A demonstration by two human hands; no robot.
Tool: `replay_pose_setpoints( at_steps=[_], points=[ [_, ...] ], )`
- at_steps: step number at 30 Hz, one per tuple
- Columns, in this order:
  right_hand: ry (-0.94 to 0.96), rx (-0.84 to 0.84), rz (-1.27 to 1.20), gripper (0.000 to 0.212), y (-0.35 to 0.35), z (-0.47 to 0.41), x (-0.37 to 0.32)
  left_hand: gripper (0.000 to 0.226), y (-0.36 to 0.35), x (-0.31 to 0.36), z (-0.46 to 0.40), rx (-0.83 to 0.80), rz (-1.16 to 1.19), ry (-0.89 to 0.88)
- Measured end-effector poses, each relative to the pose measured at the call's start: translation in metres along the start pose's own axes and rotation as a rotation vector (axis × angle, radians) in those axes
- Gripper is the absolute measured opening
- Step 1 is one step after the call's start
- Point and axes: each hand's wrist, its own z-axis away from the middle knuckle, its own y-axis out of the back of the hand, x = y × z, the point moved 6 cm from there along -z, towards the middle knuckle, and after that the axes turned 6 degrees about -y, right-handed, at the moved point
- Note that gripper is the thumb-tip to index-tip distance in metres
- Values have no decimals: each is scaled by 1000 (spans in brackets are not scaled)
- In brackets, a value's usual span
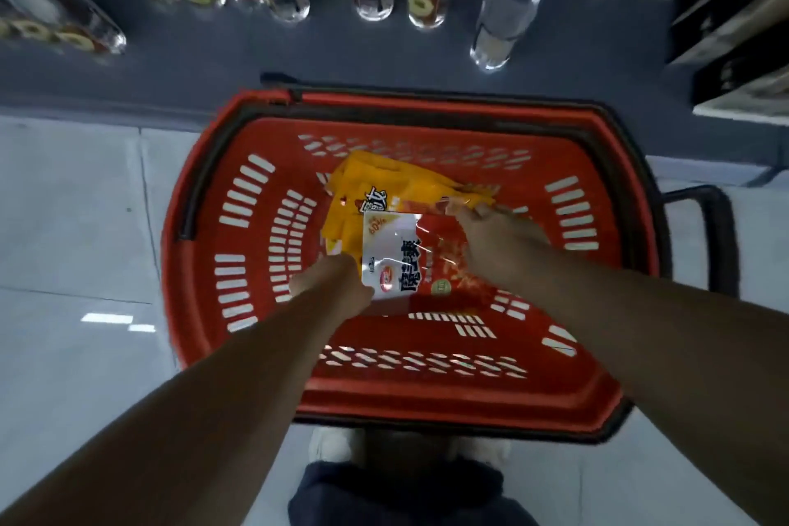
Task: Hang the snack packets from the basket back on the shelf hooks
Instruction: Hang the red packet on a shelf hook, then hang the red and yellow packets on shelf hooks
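Bent over a red shopping basket (205, 252) on the shop floor, we reach in with both hands to gather snack packets for rehanging. Our left hand (337, 282) grips the near left edge of a red-and-white packet (405, 261), fingers tucked under it and out of sight. Our right hand (495, 235) lies over the packet's far right side, fingertips pinching an edge just beyond it; whether that edge belongs to the red-and-white packet or to the orange packets (384, 179) beneath and beyond both hands, we cannot tell. We judge the pick-up step to be in hand, nothing yet lifted clear. The next move calls for raising one packet free of the pile and finding its hang hole; no shelf hooks are in view, only bottles (504, 4) lined well beyond the hands.
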Motion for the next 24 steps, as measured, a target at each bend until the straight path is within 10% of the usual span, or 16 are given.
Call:
replay_pose_setpoints(
  at_steps=[11,24],
  points=[
    [68,-14,-49,66,-87,-97,-20,40,-72,-11,-63,69,470,73],
    [-53,-54,-312,18,-3,-2,9,19,24,0,27,266,801,-71]
  ],
)
